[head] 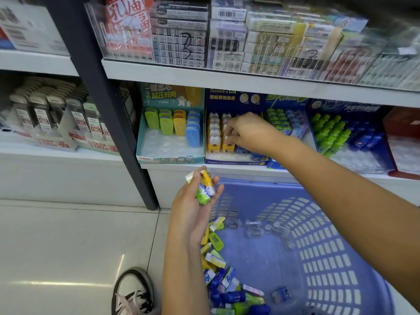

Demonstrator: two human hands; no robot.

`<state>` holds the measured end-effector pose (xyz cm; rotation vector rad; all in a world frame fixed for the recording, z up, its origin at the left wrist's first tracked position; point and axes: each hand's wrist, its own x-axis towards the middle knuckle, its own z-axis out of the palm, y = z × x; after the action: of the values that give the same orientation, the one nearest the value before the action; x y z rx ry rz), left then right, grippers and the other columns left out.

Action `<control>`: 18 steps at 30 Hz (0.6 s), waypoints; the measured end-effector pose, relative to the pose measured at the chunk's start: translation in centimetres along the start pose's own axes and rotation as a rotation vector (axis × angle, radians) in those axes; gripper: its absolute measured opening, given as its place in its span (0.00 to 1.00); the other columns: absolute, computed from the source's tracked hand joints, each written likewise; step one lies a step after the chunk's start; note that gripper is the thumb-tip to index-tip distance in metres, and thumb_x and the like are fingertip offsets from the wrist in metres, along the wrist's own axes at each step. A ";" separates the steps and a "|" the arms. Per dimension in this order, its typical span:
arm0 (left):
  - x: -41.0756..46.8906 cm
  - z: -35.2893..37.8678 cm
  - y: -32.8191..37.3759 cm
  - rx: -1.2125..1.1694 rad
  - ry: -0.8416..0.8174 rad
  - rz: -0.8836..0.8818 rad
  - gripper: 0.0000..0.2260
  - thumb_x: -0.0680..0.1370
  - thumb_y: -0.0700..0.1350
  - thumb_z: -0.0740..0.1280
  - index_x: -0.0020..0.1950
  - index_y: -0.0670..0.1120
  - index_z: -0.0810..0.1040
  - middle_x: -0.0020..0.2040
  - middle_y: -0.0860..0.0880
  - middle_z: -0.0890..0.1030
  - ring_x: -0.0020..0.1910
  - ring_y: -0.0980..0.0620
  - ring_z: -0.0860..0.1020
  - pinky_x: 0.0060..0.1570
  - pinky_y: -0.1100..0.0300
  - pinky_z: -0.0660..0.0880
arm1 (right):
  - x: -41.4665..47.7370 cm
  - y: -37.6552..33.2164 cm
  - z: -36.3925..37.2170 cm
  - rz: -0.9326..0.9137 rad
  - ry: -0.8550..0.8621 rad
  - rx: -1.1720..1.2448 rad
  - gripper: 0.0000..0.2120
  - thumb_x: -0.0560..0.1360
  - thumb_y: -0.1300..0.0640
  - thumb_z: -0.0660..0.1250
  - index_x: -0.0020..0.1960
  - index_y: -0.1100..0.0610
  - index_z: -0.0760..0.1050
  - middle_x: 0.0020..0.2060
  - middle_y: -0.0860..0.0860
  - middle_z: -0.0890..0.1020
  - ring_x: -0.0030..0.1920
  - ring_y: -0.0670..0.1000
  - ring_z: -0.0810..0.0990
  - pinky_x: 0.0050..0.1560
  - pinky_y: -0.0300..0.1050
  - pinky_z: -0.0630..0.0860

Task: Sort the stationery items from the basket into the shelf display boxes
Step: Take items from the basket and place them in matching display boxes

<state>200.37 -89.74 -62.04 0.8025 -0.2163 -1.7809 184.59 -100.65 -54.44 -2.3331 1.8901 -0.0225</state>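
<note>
- Left hand (193, 208) is palm-up just over the near rim of the basket (322, 246). Fingers are loosely curled round two things: a green-sleeved eraser (203, 193) and a yellow-and-white piece (208, 181) lying against it.
- Both held items run long axis along the fingers, tips pointing up toward the shelf.
- Right hand (244, 133) reaches into the blue display box (236, 162). Fingers are bent, tips down on the second column of yellow pieces (214, 142). Cannot tell whether they pinch one or only press it into place.
- Key relation: the blue box lies above the left hand and a little to its right, one shelf step up. The right hand is already inside it and is clearly the nearer one. My guess is the yellow-and-white piece goes to that box next, passed across or lifted straight up.
- The green eraser looks a match for the green rows in the neighbouring box (278, 121), just right of the blue one.
- Room: the upper shelf lip (250, 80) overhangs the boxes, so entry is from the front and low. The front rows of the blue box look sparse.
- The teal display box (170, 159) sits touching on the left, its front rows bare of stock.
- The dark upright post (102, 110) stands beyond it, well clear of both hands.
- Loose stock (227, 289) lies on the basket floor under the left forearm; plenty left to sort.
</note>
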 end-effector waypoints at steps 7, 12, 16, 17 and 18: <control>0.1 0.2 -0.1 -0.044 -0.023 -0.020 0.12 0.82 0.45 0.58 0.58 0.39 0.76 0.46 0.46 0.84 0.52 0.47 0.82 0.49 0.52 0.79 | -0.2 0.1 0.0 0.053 0.012 0.126 0.11 0.73 0.56 0.71 0.54 0.59 0.80 0.50 0.56 0.82 0.51 0.54 0.79 0.54 0.49 0.76; -0.3 1.2 -0.2 -0.081 -0.033 0.047 0.12 0.82 0.45 0.57 0.58 0.42 0.76 0.48 0.48 0.85 0.52 0.51 0.82 0.57 0.52 0.74 | -3.4 -1.7 1.0 0.093 0.165 0.237 0.14 0.74 0.53 0.69 0.58 0.57 0.77 0.46 0.55 0.82 0.46 0.53 0.79 0.49 0.47 0.77; -0.4 1.8 -0.7 -0.132 -0.034 0.146 0.14 0.82 0.45 0.55 0.65 0.42 0.73 0.54 0.48 0.82 0.55 0.53 0.79 0.56 0.59 0.73 | -8.8 -4.7 4.2 0.232 0.100 0.893 0.08 0.73 0.51 0.70 0.41 0.55 0.77 0.35 0.51 0.81 0.33 0.45 0.78 0.35 0.39 0.74; -0.4 1.8 -0.8 -0.113 -0.046 0.163 0.14 0.82 0.45 0.55 0.65 0.44 0.73 0.55 0.49 0.82 0.55 0.55 0.80 0.56 0.59 0.73 | -9.8 -5.4 4.9 0.254 0.028 1.069 0.07 0.74 0.52 0.70 0.41 0.55 0.78 0.35 0.51 0.81 0.33 0.45 0.78 0.36 0.38 0.74; -0.4 1.8 -0.9 -0.073 -0.060 0.176 0.14 0.82 0.46 0.55 0.64 0.46 0.74 0.56 0.50 0.81 0.54 0.58 0.80 0.57 0.58 0.72 | -10.4 -5.9 5.5 0.273 -0.001 1.237 0.05 0.74 0.55 0.69 0.42 0.55 0.79 0.36 0.52 0.81 0.35 0.44 0.79 0.38 0.37 0.75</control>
<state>198.65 -89.51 -60.95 0.6587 -0.2525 -1.6382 188.67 -88.75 -58.45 -1.2179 1.4495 -0.8679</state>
